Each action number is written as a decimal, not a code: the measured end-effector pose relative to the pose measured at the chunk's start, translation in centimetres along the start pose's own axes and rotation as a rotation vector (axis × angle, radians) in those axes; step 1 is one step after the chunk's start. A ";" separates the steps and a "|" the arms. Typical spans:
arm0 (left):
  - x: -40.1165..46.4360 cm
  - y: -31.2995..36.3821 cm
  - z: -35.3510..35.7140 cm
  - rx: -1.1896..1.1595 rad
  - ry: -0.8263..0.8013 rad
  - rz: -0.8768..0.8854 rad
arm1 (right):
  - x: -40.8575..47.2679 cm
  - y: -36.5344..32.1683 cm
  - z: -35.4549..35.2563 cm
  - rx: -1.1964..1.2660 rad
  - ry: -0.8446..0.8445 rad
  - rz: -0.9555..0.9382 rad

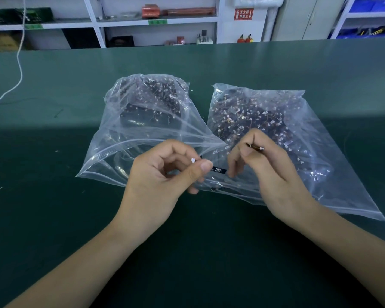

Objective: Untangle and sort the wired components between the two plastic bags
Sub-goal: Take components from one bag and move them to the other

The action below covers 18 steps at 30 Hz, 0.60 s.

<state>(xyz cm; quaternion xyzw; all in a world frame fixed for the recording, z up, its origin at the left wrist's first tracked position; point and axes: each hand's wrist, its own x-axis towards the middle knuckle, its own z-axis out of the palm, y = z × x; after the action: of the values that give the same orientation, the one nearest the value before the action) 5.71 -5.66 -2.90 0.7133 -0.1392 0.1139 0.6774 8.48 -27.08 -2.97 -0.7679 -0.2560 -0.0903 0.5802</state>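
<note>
Red wall sign (243, 14), Chinese characters

- The left hand (165, 174) is raised, fingers curled, thumb and forefinger pinching a small wired component (218, 168).
- The right hand (265, 165) sits just beside it, fingers curled, pinching another wired piece (257, 147).
- Both bare forearms reach in from the lower corners.
</note>
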 end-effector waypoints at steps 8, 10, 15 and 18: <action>-0.2 -0.3 0.2 -0.064 -0.031 -0.049 | 0.0 0.0 0.9 0.067 0.086 -0.076; -0.3 -0.5 0.2 -0.031 -0.039 -0.056 | 0.1 0.0 0.7 0.075 0.111 -0.053; -0.2 -0.8 0.2 0.125 -0.037 -0.053 | 0.3 -0.4 0.8 0.046 0.090 -0.050; -0.1 -0.9 0.1 0.162 -0.027 -0.037 | 0.3 -0.4 0.8 0.035 0.079 -0.049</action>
<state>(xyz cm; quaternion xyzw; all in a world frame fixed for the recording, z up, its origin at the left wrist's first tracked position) 5.92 -5.67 -3.75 0.7697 -0.1256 0.1028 0.6174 8.38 -26.20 -2.74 -0.7470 -0.2532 -0.1300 0.6009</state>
